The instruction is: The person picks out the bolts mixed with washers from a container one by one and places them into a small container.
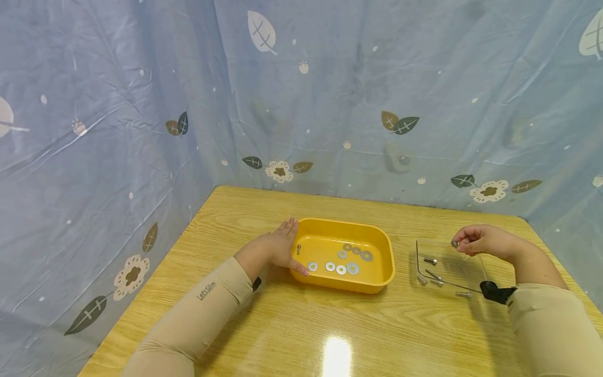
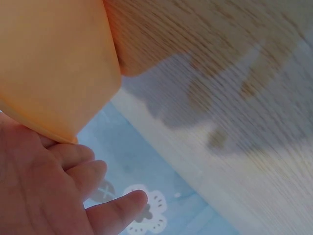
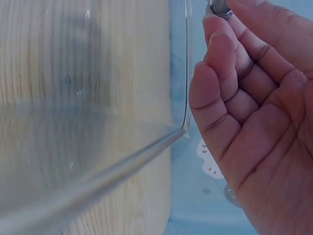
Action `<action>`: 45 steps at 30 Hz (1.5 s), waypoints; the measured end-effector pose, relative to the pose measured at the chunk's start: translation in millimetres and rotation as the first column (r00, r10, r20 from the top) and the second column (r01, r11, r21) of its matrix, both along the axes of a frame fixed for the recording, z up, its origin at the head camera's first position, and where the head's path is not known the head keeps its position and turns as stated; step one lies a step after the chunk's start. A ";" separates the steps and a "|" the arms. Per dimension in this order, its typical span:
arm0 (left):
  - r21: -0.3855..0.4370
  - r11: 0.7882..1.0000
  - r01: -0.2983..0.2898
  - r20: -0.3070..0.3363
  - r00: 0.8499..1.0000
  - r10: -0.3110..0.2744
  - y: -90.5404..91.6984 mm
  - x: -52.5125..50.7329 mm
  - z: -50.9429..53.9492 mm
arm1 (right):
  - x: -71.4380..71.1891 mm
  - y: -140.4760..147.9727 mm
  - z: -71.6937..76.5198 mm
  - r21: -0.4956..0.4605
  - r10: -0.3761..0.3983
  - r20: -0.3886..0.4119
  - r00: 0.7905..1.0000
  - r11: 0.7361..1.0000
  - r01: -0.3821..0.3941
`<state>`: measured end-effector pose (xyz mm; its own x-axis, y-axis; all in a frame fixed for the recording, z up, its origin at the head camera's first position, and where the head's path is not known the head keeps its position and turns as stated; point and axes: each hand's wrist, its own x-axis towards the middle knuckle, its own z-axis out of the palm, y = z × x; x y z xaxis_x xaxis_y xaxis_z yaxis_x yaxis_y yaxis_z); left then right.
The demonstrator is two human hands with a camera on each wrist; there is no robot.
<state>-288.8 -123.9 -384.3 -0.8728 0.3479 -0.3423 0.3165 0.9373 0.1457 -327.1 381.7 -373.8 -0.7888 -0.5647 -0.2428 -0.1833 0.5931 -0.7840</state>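
Note:
A yellow tray [image 1: 346, 285] holds several flat metal washers [image 1: 352, 268] and a small screw [image 1: 299, 250] near its left end. My left hand [image 1: 279, 247] rests across the tray's left end, thumb over the near rim and fingers along the left side. In the left wrist view, loosely extended fingers [image 2: 117, 210] lie by the tray's rim. Above a clear, see-through container [image 1: 464, 272], my right hand [image 1: 487, 243] pinches a small round metal piece [image 3: 221, 8] between thumb and fingers. Its exact kind is mostly hidden by the fingers.
Several metal screws [image 1: 464, 294] lie in the clear container, one [image 1: 430, 261] near its left side. Both vessels stand on a wood-grain table [image 1: 264, 324]. A blue patterned cloth [image 1: 320, 131] hangs behind and at the sides.

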 end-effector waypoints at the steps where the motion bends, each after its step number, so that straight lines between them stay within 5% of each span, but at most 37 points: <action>1: 0.001 1.000 0.002 -0.001 1.000 -0.002 0.1 0.0 -0.2 | 0.0 -0.3 0.1 0.010 -0.002 0.000 1.000 1.000 0.002; 13: -0.011 1.000 0.013 -0.010 1.000 -0.013 -0.9 -0.6 -2.3 | 0.0 -3.2 2.9 0.026 -0.040 -0.007 0.999 0.999 0.040; 22: -0.007 1.000 -0.005 -0.009 1.000 0.005 -1.9 -0.8 -2.6 | -1.0 -38.1 28.1 0.035 -0.044 -0.057 0.997 0.998 0.046; 33: 0.005 1.000 0.011 -0.022 1.000 -0.011 -3.0 -0.9 -5.1 | -21.4 -111.7 44.6 -0.016 0.064 -0.042 0.997 0.998 -0.065; 45: -0.014 1.000 0.017 -0.030 0.999 -0.017 -3.4 0.4 -3.8 | -28.3 -212.3 52.4 0.003 0.276 -0.029 0.961 0.961 -0.276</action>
<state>-288.4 -127.3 -388.1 -0.8766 0.3582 -0.3213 0.3365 0.9336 0.1230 -355.4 169.4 -321.4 -0.6088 -0.7619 -0.2213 -0.3625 0.5153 -0.7766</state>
